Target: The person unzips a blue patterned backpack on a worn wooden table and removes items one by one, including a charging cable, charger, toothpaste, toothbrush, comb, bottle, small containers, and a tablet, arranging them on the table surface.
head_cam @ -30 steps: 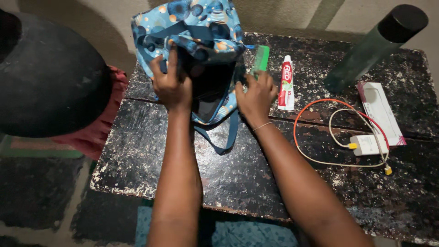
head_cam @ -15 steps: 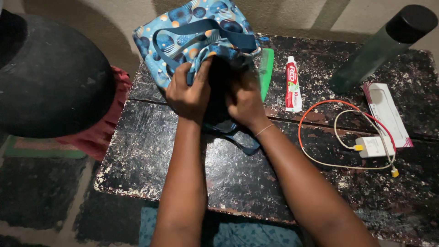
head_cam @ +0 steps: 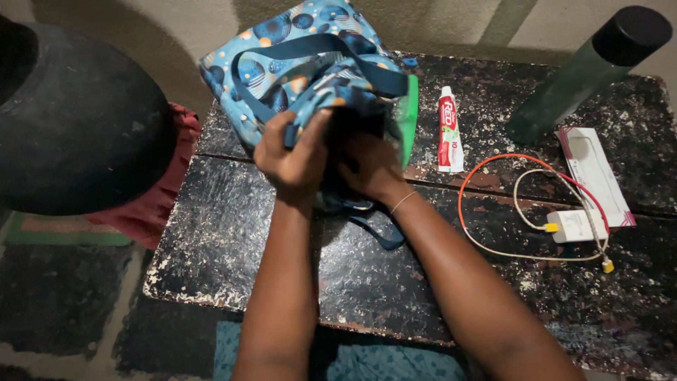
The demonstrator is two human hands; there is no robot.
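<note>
While both hands work at the blue patterned cloth bag at upper centre of frame, lots sits around it on the dark, paint-flecked wooden table. Left hand is clamped on a bunched fold of the bag's fabric w/ a strap; right hand is pushed into the bag's dark opening, fingers hidden, so can't tell if it grips anything. Bag is soft, printed w/ circles in blue and orange, dark blue straps looping over the top.

Just right of the bag, touching it, a green flat thing, partly hidden by fabric. Next right: a small toothpaste tube, white w/ red label, lying lengthwise. Upper right: a tall dark-green bottle w/ black cap, tilted in view. Below it a flat white-and-pink packet, then a small white charger block w/ orange and white cables looped around.

Left of frame: a big black round object over red cloth, blocking the table's left edge.
</note>
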